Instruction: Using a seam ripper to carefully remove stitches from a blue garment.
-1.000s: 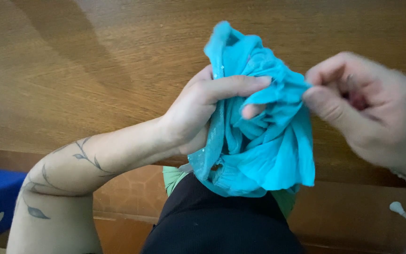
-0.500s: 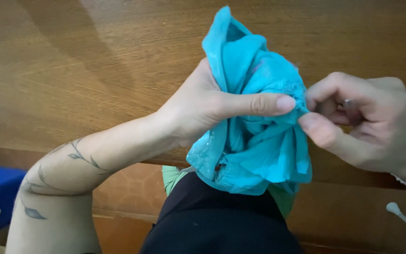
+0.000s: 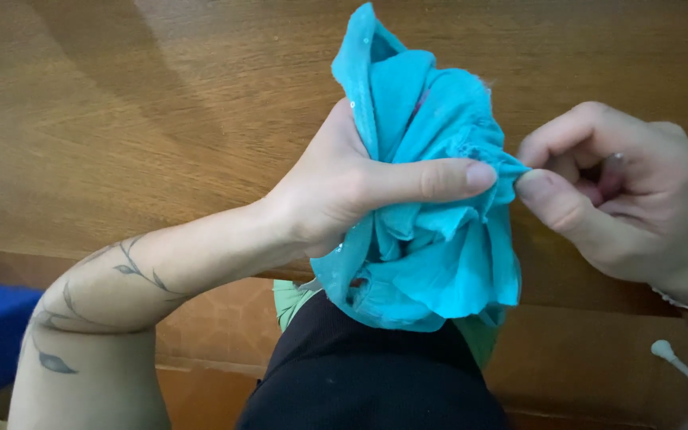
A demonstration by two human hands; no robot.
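Turquoise cloth (image 3: pixel 431 239), bunched and crumpled, sits at the centre of the view, held up above a brown wooden tabletop (image 3: pixel 121 119). The left hand (image 3: pixel 344 187) is closed around the bundle from its nine o'clock side, thumb laid flat across the front folds and pointing toward three o'clock. The right hand (image 3: pixel 607 187) comes in from three o'clock, fingers curled, thumb and forefinger pinching a small edge of the fabric right where the left thumb ends; the two thumb tips are almost touching. A loose peak of cloth stands up toward twelve o'clock, and more folds hang down toward six o'clock over a black garment (image 3: pixel 368 382) with a strip of green (image 3: pixel 292 299) showing beside it.

The pinch looks slight, only a sliver of fabric, so I judge it could slip free if pulled sharply. The hanging folds might also spill out of the left hand if that thumb lifts. A small white stick-like object (image 3: pixel 674 360) lies near four o'clock, and a blue item (image 3: pixel 1 318) sits at eight o'clock.
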